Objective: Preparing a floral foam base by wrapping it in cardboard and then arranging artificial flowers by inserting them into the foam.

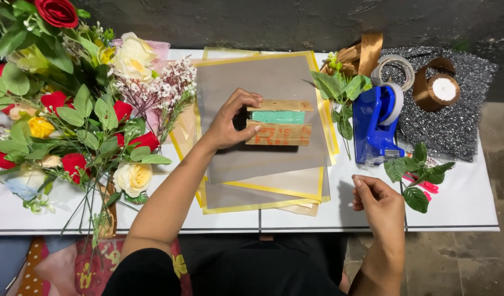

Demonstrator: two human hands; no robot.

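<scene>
- Flowers lay heaped at the far left, off the work area.
- Your left hand clamped the block, green foam between cardboard, fingers curled round its left end, likely pinning it steady on the grey sheets.
- Tape dispenser stood right of the sheets, within reach.
- Your right hand hovered over the table edge, fingers loosely curled, pinching something small; I couldn't tell what.

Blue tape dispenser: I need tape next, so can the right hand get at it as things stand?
Probably yes. The right hand is empty, just below the blue tape dispenser, with only bare table between; leaf sprigs lie to the side.
</scene>
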